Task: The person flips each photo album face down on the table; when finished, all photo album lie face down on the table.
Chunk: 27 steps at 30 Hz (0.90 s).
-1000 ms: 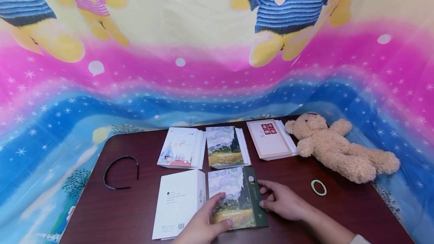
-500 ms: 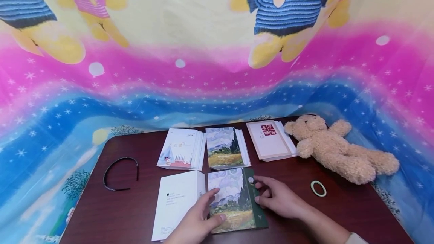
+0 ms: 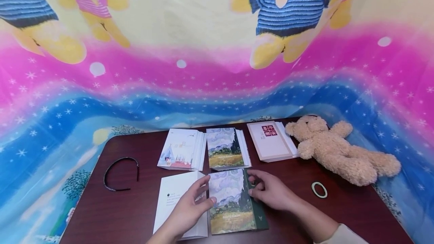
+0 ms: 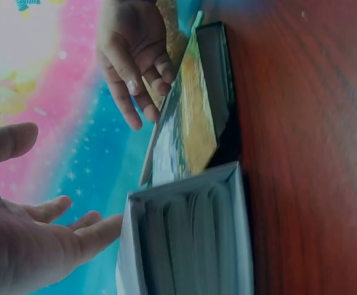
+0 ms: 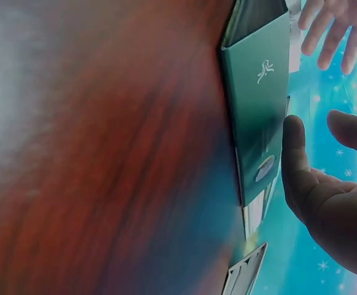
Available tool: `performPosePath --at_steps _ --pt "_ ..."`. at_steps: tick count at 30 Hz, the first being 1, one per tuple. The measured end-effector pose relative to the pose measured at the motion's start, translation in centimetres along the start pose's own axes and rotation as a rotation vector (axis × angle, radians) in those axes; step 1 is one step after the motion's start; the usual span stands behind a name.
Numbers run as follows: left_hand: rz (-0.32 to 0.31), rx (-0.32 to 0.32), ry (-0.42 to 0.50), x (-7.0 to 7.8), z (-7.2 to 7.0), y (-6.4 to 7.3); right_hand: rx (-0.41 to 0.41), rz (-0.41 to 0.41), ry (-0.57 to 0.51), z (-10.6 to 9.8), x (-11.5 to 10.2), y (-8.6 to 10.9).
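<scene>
A photo album [image 3: 230, 206] with a painted landscape cover lies at the front of the table, its green spine [image 5: 261, 117] facing right. My right hand [image 3: 272, 193] hovers at that spine, fingers loosely bent and holding nothing. Left of it lies a white album [image 3: 173, 206], back cover up, its page ends [image 4: 193, 246] showing in the left wrist view. Above the neighbouring edges of these two albums is my left hand [image 3: 190, 204], thumb and fingers spread, with nothing in its grasp. In the left wrist view its fingertips come close to the white album's upper edge.
Behind stand a white illustrated album [image 3: 179, 150], another landscape album [image 3: 222, 148] and a pale album with red characters [image 3: 271, 142]. A teddy bear [image 3: 339, 150] lies at right, near a pale green ring [image 3: 319, 190]. A black headband [image 3: 108, 172] lies at left.
My left hand has lifted off the landscape cover and moved left, over the white album's edge. The right hand has shifted slightly left and up, over the green spine. The albums stay nearly in place.
</scene>
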<state>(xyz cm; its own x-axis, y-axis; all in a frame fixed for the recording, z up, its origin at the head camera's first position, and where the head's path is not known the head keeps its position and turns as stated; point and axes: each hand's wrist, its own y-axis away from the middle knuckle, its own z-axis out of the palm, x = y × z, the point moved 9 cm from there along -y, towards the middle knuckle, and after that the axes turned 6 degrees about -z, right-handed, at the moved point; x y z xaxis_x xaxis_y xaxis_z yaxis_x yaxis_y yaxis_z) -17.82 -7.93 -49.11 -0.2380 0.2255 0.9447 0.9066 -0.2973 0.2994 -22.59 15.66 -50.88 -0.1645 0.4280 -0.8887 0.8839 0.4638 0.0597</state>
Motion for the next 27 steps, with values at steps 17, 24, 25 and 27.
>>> performPosePath --at_steps 17,24,25,27 --pt "-0.032 0.165 -0.020 0.2 -3.4 -1.3 -0.038 -0.006 -0.068 1.2 -1.5 -3.2" --pt "-0.005 0.244 -0.038 0.4 -5.0 -1.6 -0.062 -0.044 -0.045 2.6 -2.7 -4.5" --pt "-0.006 0.254 -0.045 0.4 -5.2 -1.6 -0.064 -0.047 -0.040 2.9 -2.8 -4.7" --pt "-0.011 0.274 -0.054 0.3 -5.7 -1.6 -0.068 -0.051 -0.032 3.3 -3.0 -5.1"
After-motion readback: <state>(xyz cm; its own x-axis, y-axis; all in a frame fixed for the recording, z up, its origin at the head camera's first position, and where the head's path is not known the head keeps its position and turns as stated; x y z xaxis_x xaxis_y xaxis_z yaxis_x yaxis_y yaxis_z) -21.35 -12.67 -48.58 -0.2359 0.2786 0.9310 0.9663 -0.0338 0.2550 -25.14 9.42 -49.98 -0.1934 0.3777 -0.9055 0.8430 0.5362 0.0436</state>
